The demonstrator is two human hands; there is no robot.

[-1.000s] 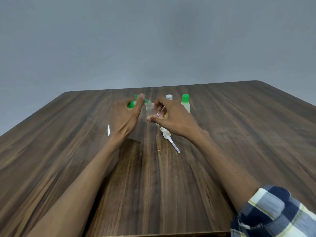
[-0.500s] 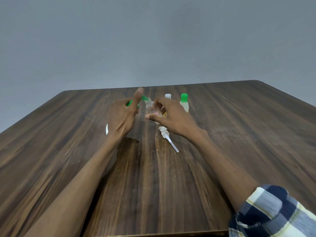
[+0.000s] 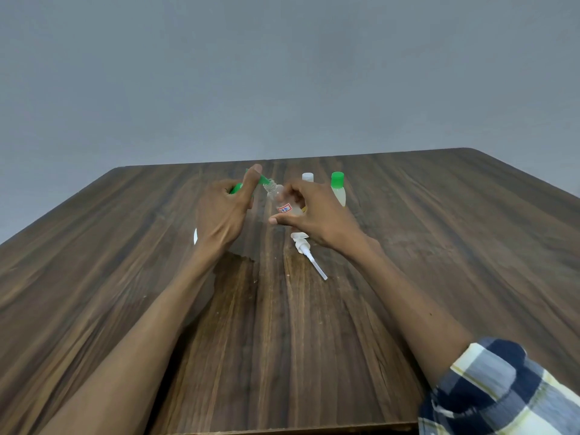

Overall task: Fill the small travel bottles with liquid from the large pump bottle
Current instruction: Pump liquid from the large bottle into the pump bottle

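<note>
**Head view: both hands at a small clear bottle, mid-table**

Head camera looks down over a dark wood-grain table (image 3: pixel 439 246) against a plain grey wall (image 3: pixel 282 73).

Right hand (image 3: pixel 317 215): fingers and thumb curled round a small clear plastic travel bottle with a red-and-white label (image 3: pixel 284 205). Bottle is held above the table, tilted with its open neck pointing up and to the left. Liquid level inside cannot be read.

Left hand (image 3: pixel 224 211): fingers curled round a green plastic item with a narrow spout (image 3: pixel 262 179); a green patch also shows at the far side of the fist. Thumb lies along the spout. Spout tip sits at the clear bottle's open neck; whether it touches or enters cannot be told.

On the table just below the right hand: a white plastic pump head with a long dip tube (image 3: pixel 306 251), lying on its side, tube pointing toward the camera and to the right.

Behind the right hand: a white-capped bottle (image 3: pixel 307 176), mostly hidden, and beside it on the right a small upright bottle of pale liquid with a green cap (image 3: pixel 338 189).

A small white object (image 3: pixel 195 236) shows at the left edge of the left wrist; identity unclear.

A blue, white and yellow plaid sleeve (image 3: pixel 502 390) covers the right upper forearm.
</note>
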